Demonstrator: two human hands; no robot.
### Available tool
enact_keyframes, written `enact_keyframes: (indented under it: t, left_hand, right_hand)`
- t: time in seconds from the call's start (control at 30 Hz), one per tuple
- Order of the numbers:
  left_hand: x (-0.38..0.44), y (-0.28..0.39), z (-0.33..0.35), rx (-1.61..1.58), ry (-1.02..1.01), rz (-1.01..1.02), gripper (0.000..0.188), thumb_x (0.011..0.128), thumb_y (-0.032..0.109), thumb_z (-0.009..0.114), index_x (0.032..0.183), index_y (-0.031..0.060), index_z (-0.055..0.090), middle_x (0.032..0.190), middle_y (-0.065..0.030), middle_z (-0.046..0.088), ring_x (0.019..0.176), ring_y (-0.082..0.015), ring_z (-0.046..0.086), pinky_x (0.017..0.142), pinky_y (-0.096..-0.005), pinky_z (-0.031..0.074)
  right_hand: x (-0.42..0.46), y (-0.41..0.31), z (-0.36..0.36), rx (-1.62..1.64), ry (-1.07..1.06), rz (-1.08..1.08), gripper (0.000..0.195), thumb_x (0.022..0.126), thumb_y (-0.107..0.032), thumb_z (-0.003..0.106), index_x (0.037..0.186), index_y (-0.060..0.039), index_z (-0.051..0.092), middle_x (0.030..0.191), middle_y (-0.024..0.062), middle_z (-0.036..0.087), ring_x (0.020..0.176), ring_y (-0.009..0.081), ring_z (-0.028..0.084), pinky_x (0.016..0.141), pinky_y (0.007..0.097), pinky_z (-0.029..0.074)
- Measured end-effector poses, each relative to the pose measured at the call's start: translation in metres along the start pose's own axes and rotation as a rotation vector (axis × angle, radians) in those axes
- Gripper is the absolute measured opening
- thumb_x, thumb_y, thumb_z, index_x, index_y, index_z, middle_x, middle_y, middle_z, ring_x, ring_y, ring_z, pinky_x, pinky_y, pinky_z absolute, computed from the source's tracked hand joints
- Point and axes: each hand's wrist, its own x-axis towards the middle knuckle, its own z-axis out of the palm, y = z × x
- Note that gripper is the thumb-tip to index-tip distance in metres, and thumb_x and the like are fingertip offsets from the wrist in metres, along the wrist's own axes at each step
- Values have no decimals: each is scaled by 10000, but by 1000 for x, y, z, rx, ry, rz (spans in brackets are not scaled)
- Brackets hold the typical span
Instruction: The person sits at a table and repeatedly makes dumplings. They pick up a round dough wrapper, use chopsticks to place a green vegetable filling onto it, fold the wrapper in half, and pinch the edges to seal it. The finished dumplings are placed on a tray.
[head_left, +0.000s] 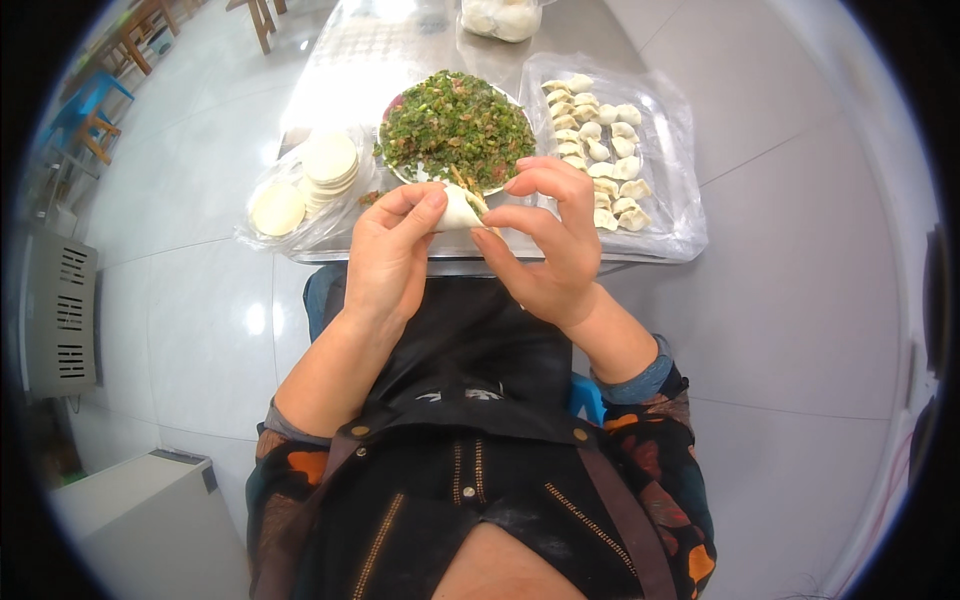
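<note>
A folded dumpling wrapper (459, 211) is pinched between the thumb and fingers of my left hand (394, 244). The thumb and index finger of my right hand (551, 240) touch its right edge, where a little green filling shows. Just beyond my hands stands a round dish heaped with chopped green filling (457, 127), and thin wooden sticks (463, 180) lean at its near edge. Round dough wrappers (330, 159) lie stacked on plastic at the left. To the right, rows of formed dumplings (626, 167) rest on a plastic-covered tray (671, 180).
All this stands on a metal table (592, 37), its near edge just in front of my lap. A plastic bag with pale contents (501, 19) is at the far side. A blue stool (97, 94) and a light-coloured cabinet (142, 517) stand on the floor to the left.
</note>
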Motion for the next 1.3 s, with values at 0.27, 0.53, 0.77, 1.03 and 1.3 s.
enact_keyframes:
  t: [0.27,0.53,0.77,1.03,1.3]
  left_hand:
    - [-2,-1,-2,13,-16,-7,130,843,85,621,948,9,621,905,-33,626,844,-97,556,810,-253,412]
    - [-11,2,14,123,-158,7,95,856,94,604,889,5,603,871,-34,611,806,-90,555,742,-228,430]
    - [-16,3,18,196,-201,126,70,867,57,579,886,-10,589,868,-33,591,797,-81,553,723,-217,448]
    - [-19,6,23,332,-215,206,54,862,43,554,865,-8,573,886,-12,563,824,-82,529,736,-215,413]
    - [-24,6,32,487,-304,409,160,830,-18,590,983,-42,551,977,-79,550,878,-127,545,772,-239,445]
  right_hand:
    - [-3,2,-3,388,16,309,382,652,-126,755,970,-47,558,1034,115,525,970,263,519,835,364,410]
    - [1,-4,10,551,-308,382,508,808,-211,641,1175,95,470,1271,243,432,1169,345,448,963,387,367]
    - [0,-8,11,446,-274,331,432,874,-222,542,1158,98,482,1235,263,458,1148,372,455,961,390,364]
    - [3,-15,8,465,-250,376,381,913,-207,470,1141,96,498,1236,263,461,1141,384,455,973,399,349]
    - [7,-9,3,321,-34,95,363,925,-125,317,1132,98,516,1221,266,484,1147,380,473,969,422,368]
